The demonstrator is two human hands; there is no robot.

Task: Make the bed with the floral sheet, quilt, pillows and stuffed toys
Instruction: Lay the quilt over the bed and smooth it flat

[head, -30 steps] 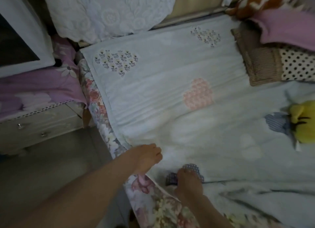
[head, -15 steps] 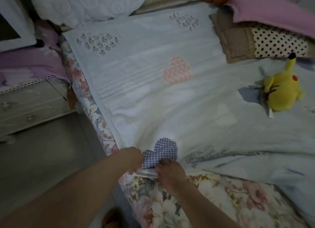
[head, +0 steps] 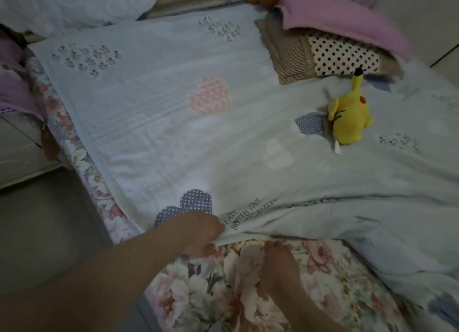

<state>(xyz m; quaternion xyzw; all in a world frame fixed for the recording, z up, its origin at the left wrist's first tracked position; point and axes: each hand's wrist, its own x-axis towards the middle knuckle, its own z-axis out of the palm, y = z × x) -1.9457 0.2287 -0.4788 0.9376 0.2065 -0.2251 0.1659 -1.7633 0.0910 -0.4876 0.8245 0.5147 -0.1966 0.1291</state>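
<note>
A pale blue quilt point(head: 173, 123) with heart patches covers most of the bed. Beneath it the floral sheet point(head: 335, 277) shows along the near edge and the left side. My left hand point(head: 198, 232) grips the quilt's near hem beside a dotted blue heart. My right hand point(head: 278, 264) lies just right of it on the floral sheet, its fingertips at the quilt's hem; whether it grips the hem is unclear. A yellow stuffed toy point(head: 347, 118) lies on the quilt at the right. A white lace pillow point(head: 74, 1) sits at the top left.
Folded items are stacked at the top right: a brown woven cushion point(head: 285, 51), a polka-dot pillow point(head: 342, 56) and a pink blanket point(head: 342, 21). A bedside cabinet point(head: 15, 153) with purple cloth stands left of the bed, with bare floor point(head: 44, 232) beside it.
The quilt's near hem has come back toward me and more floral sheet shows in front. Both hands shifted right along the hem. The view swung right, bringing the yellow toy fully in.
</note>
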